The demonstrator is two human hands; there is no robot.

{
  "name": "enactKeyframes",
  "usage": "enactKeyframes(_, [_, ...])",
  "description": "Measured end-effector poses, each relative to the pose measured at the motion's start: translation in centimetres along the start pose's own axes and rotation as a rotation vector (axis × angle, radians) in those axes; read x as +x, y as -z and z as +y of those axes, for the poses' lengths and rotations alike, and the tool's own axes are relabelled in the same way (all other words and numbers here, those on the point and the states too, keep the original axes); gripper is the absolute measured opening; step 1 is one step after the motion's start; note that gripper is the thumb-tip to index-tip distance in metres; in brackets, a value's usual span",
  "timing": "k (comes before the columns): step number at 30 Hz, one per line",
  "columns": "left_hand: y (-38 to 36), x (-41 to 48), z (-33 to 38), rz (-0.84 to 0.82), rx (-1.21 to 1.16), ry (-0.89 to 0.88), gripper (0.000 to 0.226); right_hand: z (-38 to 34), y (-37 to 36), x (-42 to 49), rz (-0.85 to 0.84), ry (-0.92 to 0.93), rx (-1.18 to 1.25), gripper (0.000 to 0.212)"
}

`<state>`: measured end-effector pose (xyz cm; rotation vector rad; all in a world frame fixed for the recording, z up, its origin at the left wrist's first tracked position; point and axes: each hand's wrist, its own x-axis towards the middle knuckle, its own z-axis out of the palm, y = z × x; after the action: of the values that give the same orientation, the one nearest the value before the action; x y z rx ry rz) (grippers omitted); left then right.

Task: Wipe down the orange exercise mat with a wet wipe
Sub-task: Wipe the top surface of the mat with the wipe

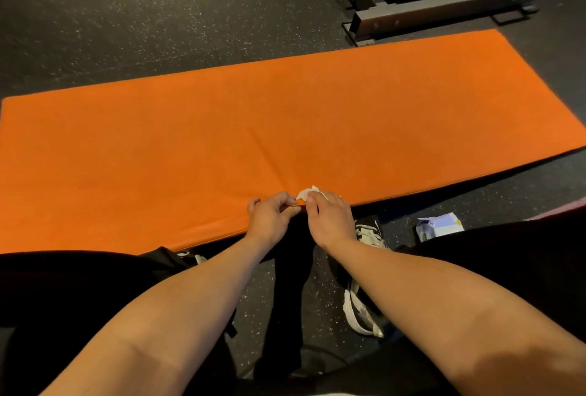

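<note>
As we crouch at the near long edge of the flat orange padded exercise mat, both our bare hands meet just over that edge, around the middle of its length. Our right hand pinches a small crumpled white wet wipe between thumb and fingers, and our left hand is curled beside it, fingertips nipping at the wipe's near side, as if we are opening or folding it. The wipe is bunched, not spread flat, and seems to hover at the mat's border. The mat lies unfolded on the dark speckled rubber floor, with one crease running across it. We see no damp streaks, so we judge the wiping barely begun, nearly the whole surface left. A pale wipes packet rests on the floor to our right.
</note>
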<state>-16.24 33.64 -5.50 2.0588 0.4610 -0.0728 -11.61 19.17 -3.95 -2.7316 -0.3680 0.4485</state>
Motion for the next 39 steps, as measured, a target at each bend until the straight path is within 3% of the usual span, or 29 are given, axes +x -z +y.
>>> enactKeyframes(11, [-1.9,1.4,2.6,-0.036,-0.086,-0.059,0.01,1.2,2.1,0.6,0.15,-0.064,-0.071,0.041])
enactKeyframes(23, [-3.6,1.7,2.3,-0.103,-0.034,-0.059,0.009,2.9,1.6,-0.2,0.161,-0.041,-0.125,0.044])
enactKeyframes(31, [-4.4,1.3,4.0,-0.182,-0.039,-0.106,0.011,3.6,2.1,-0.9,0.181,-0.191,-0.102,0.043])
enactKeyframes(37, [-4.5,2.2,4.1,-0.219,0.128,-0.19,0.007,3.6,2.8,-0.3,0.111,-0.218,-0.113,0.045])
enactKeyframes(39, [-4.3,2.2,3.5,-0.195,0.238,-0.22,0.017,3.3,2.5,-0.2,0.052,-0.231,-0.088,0.047])
